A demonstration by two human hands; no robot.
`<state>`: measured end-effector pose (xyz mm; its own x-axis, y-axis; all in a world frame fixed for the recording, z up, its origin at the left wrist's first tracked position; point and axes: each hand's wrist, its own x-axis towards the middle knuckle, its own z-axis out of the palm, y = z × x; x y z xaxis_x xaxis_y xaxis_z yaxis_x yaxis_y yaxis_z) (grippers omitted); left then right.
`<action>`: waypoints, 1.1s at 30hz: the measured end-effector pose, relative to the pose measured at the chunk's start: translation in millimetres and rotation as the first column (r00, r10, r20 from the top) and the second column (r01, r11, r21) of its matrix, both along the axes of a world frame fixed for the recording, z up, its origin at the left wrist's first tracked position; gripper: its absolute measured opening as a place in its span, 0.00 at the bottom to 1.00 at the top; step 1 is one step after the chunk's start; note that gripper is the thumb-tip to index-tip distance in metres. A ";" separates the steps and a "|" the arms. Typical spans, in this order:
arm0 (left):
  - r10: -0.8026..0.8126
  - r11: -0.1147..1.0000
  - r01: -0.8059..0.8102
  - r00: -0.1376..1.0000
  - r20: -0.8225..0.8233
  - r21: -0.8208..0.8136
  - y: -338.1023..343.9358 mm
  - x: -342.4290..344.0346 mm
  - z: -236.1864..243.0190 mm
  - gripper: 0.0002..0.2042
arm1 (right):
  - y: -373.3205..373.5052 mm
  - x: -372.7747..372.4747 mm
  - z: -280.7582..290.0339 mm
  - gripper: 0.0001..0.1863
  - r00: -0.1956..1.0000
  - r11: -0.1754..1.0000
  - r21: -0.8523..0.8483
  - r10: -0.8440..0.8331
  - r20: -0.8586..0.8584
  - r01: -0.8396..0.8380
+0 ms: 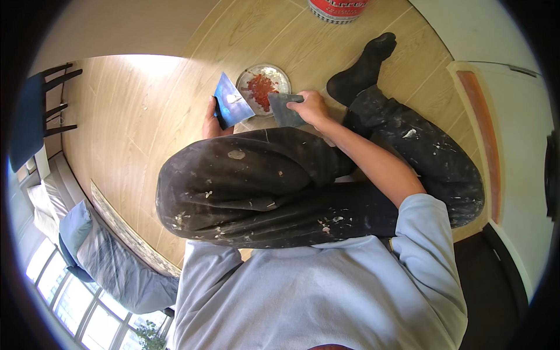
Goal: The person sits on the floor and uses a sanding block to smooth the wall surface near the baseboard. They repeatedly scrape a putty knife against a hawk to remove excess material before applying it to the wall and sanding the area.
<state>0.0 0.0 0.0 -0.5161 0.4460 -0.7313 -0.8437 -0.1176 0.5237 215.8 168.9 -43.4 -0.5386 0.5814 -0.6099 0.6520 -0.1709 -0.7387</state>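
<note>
My left hand (212,121) is closed around the black handle of a wide putty knife (224,96), whose blue, shiny blade carries a dab of pale paste. In my right hand (314,109), thumb on top, is a dark grey flat scraper (284,114). Its edge is over the right side of a round metal lid (243,76) on the floor. Clumps of red-orange material (261,87) lie in the lid beside whitish lumps. The left blade's edge is close to the lid's left rim; whether they touch I cannot tell.
My bent legs in paint-spotted black trousers (233,175) are just below the lid. A red tub (338,9) stands at the far edge on the wood-plank floor (116,116). A dark chair (49,99) and a covered sofa (111,256) are at left, a white door or panel (522,128) at right.
</note>
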 end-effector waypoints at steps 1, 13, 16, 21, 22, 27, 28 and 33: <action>0.009 1.000 -0.009 1.000 0.009 -0.011 0.7 0.5 0.7 0.21 | -1.9 -2.9 1.5 0.19 1.000 1.000 0.021 0.014 0.011 -0.014; 0.019 0.999 -0.020 1.000 0.013 0.032 6.9 0.9 -5.4 0.21 | 3.4 -17.1 -1.7 0.19 0.997 0.992 -0.113 0.044 -0.063 -0.051; 0.052 0.998 -0.052 0.998 -0.018 0.023 9.3 -1.5 -6.4 0.20 | 13.0 -14.0 -14.6 0.18 0.987 0.941 -0.339 -0.036 -0.159 -0.021; 0.091 0.996 -0.091 0.983 -0.159 0.007 9.1 -14.2 4.7 0.20 | 44.8 -9.8 28.4 0.16 0.957 0.947 -0.310 -0.010 -0.291 -0.085; 0.077 0.996 -0.084 0.978 -0.195 -0.028 10.2 -15.5 10.7 0.20 | 50.5 -11.6 44.8 0.16 0.947 0.952 -0.284 0.016 -0.322 -0.112; -0.095 0.978 0.008 0.908 -0.409 -0.209 30.5 -8.8 53.2 0.20 | 62.5 -24.5 118.4 0.13 0.793 0.894 0.388 0.398 -0.462 -0.223; -0.060 0.982 -0.023 0.903 -0.426 -0.187 35.0 -3.8 56.7 0.18 | 59.5 -27.0 133.3 0.14 0.753 0.824 0.521 0.486 -0.443 -0.225; -0.160 0.986 0.131 0.908 -0.387 -0.100 33.6 -8.4 61.9 0.15 | 53.6 -33.0 155.0 0.21 0.579 0.234 0.956 0.810 -0.091 -0.177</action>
